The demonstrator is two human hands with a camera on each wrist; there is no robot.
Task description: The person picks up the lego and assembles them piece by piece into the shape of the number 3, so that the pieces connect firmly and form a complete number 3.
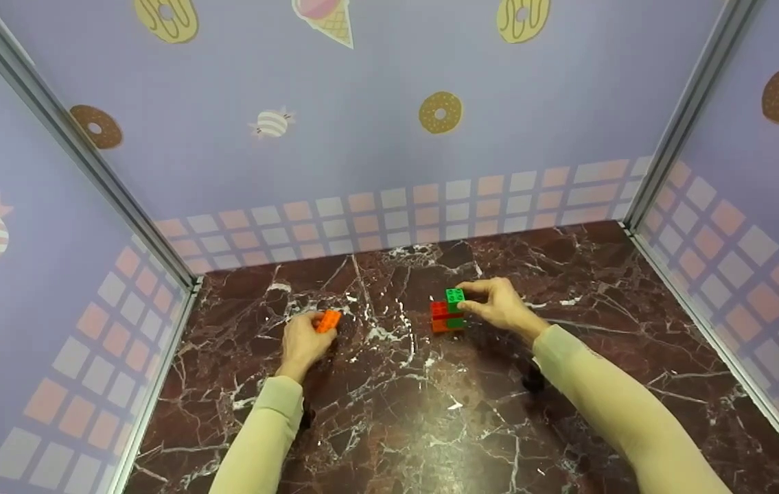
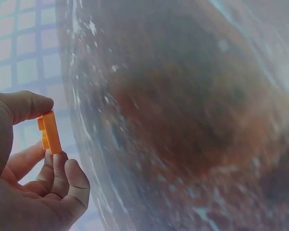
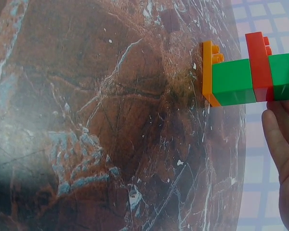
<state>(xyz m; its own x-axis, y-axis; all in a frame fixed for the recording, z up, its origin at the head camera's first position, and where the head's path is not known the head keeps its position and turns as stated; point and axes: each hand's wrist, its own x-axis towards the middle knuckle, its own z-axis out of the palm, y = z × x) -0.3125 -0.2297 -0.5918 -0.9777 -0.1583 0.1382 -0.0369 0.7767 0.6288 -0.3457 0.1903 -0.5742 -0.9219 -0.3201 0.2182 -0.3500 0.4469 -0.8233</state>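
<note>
In the head view my left hand (image 1: 303, 344) pinches a flat orange toy brick (image 1: 329, 321) between thumb and fingers. The left wrist view shows that brick (image 2: 52, 134) on edge, its studs facing the palm. To the right, a small stack of bricks stands on the tabletop. From the bottom up it has a flat orange brick (image 3: 207, 77), a green block (image 3: 232, 83), a flat red brick (image 3: 258, 67) and a second green block (image 3: 282, 73). My right hand (image 1: 504, 307) grips this top green block (image 1: 454, 295) from the right side. The red and orange bricks jut out leftward from the stack.
Beneath everything is a dark red marbled tabletop (image 1: 389, 398) with white veins. Pale purple walls printed with sweets close it in: a back wall (image 1: 362, 144), a left wall (image 1: 25, 288) and a right wall (image 1: 760, 226), with metal strips at the corners.
</note>
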